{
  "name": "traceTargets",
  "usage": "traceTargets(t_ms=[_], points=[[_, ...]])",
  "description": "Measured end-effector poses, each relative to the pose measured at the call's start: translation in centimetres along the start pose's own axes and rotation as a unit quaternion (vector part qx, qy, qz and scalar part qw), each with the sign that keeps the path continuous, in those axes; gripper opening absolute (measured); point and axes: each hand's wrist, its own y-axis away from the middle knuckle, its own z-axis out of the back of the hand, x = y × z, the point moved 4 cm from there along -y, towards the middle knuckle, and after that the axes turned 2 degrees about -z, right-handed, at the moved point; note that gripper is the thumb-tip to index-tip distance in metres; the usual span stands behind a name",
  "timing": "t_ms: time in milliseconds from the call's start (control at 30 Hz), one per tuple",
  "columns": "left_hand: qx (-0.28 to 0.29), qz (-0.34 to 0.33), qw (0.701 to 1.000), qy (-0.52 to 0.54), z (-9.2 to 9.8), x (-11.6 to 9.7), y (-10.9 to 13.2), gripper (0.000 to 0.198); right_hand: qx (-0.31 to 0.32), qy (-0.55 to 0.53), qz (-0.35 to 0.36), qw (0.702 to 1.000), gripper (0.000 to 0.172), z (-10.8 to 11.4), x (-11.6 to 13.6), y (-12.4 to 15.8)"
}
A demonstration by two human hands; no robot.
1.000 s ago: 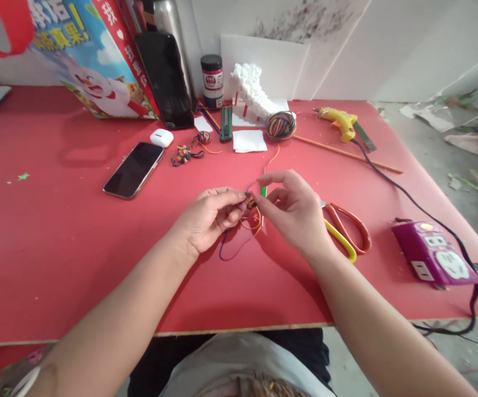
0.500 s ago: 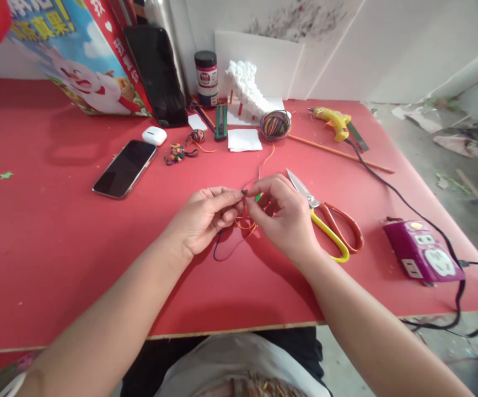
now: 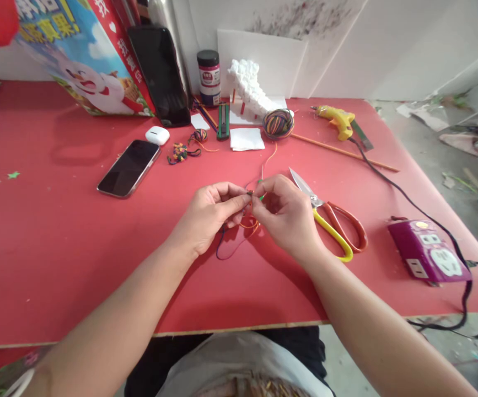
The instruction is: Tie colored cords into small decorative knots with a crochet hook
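My left hand and my right hand meet at the middle of the red table. Both pinch a thin multicoloured cord where it forms a small knot between the fingertips. Loops of orange and dark blue cord hang below onto the table. The cord runs back to a multicoloured ball of cord. Scissors with yellow and orange handles lie just right of my right hand.
A phone lies at left with a white earbud case and small knotted cord pieces. At the back stand a printed bag, a dark jar, white foam. A yellow glue gun and purple power strip sit right.
My right hand's fingers have curled in and closed onto the knot beside the left fingertips. The view shifted slightly; the scissor blades now show beside my right hand.
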Motion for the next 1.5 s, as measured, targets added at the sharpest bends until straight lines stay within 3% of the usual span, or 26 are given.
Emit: traceTargets(t_ms=[200,400,567,800,1100,1233,1500], points=[[0.008,0.002,1.000,0.020,0.0,0.1,0.1,0.028,0.005,-0.014,-0.009,1.000,0.009,0.0,-0.1,0.0],[0.034,0.079,0.988,0.125,0.2,0.8,-0.3,0.018,0.019,-0.077,-0.066,0.995,0.004,-0.3,-0.7,0.1],[0.042,0.124,0.976,0.176,0.3,1.2,-0.7,0.012,0.032,-0.113,-0.110,0.987,0.010,-0.3,-0.9,0.2],[0.042,0.093,0.982,0.156,0.3,1.0,-0.5,0.007,0.019,-0.083,-0.060,0.995,0.009,0.0,-0.4,0.0],[0.025,0.019,0.998,0.063,0.2,0.5,-0.3,0.023,-0.004,-0.062,-0.017,0.998,0.006,0.3,-0.3,0.0],[0.028,0.023,0.997,0.062,0.1,0.6,-0.4,0.030,-0.007,-0.037,-0.010,0.999,0.006,0.5,-0.2,0.0],[0.012,0.061,0.989,0.136,0.2,0.8,-0.5,0.021,-0.014,-0.019,-0.015,1.000,0.005,0.1,0.2,-0.1]])
